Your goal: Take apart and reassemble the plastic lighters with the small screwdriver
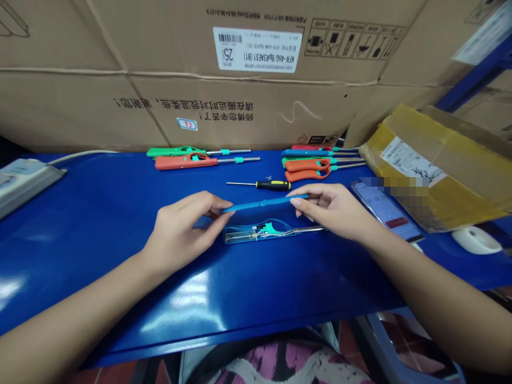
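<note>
Bare left hand point(184, 226), bare right hand point(339, 209), pink-black-grey patterned garment point(282, 365), possibly a shirt

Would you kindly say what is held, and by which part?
A blue casing piece: the left hand pinches its left end, the right hand its right end.

Left hand point(182, 226): pinches one end of the blue half-shell point(262, 204)
Right hand point(330, 208): holds its other end
Opened lighter point(275, 229): lies on the blue bench point(248, 282) — inner parts point(255, 233) exposed
Screwdriver point(259, 185): beyond the half-shell — yellow-and-black handle point(274, 185)
</note>
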A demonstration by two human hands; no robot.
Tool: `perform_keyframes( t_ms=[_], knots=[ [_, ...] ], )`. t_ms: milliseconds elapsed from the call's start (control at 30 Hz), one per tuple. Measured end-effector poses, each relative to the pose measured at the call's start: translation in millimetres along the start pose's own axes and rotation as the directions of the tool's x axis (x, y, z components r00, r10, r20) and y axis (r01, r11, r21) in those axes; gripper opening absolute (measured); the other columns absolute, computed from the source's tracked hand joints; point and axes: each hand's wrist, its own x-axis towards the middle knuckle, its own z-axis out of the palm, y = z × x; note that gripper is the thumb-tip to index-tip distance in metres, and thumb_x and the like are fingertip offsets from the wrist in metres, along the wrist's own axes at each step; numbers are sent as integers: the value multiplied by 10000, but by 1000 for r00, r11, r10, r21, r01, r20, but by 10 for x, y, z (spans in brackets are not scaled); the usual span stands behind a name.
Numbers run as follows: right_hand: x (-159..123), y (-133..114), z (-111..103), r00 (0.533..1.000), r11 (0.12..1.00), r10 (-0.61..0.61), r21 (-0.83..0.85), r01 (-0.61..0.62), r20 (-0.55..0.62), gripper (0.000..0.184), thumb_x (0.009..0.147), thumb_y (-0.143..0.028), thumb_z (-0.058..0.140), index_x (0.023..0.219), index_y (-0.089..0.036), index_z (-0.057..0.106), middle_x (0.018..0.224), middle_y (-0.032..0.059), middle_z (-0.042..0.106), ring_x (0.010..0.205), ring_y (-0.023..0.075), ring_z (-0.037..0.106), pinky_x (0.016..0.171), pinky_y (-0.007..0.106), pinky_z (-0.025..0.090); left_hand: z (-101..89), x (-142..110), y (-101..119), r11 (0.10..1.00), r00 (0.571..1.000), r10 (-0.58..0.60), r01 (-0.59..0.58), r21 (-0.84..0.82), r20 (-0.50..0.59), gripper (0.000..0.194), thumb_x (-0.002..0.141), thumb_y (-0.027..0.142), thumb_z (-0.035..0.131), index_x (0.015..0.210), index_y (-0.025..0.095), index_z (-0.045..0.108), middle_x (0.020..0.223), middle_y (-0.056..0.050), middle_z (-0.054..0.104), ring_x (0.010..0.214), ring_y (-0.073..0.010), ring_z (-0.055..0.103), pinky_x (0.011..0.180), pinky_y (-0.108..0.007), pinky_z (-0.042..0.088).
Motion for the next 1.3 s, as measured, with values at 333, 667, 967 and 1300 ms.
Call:
perform_keyframes(
  t_ms=[333, 667, 967, 1300],
  knots=[
    [-108, -121, -55, 998, 998, -55, -13, 54, -35, 317, 834, -399, 754, 1077, -203, 804, 777, 44, 767, 632, 159, 682, 599, 297, 580, -20, 19, 23, 984, 983, -125, 140, -107, 131, 343, 935, 402, 673, 1216, 206, 697, 1156, -60, 724, 890, -170, 711, 806, -297, 606],
    [-106, -29, -112, 951, 806, -247, -505, 308, 186, 185, 895, -315, 686, 1007, -215, 793, 901, 47, 779, 725, 180, 674, 698, 325, 525, -115, 43, 4, 989, 930, -110, 138, -56, 350, 346, 918, 427, 667, 1233, 290, 711, 1118, -41, 640, 853, -163, 651, 600, -241, 572],
    [-150, 11, -145, 913, 642, -163, -663, 385, 373, 192, 935, -361, 640, 1017, -266, 786, 946, 49, 679, 869, 203, 618, 735, 333, 459, -73, -3, 22, 1000, 906, 3, -12, 19, 423, 292, 959, 394, 619, 1213, 281, 708, 1110, -44, 656, 984, -208, 660, 871, -362, 577],
    [-172, -3, -125, 872, 493, -233, -721, 487, 430, 144, 947, -301, 649, 938, -222, 768, 897, 26, 671, 864, 192, 601, 729, 327, 442, -31, -49, -8, 1000, 886, -10, 0, 22, 464, 319, 967, 380, 625, 1260, 265, 679, 1099, -40, 630, 962, -180, 656, 853, -325, 557]
  ],
)
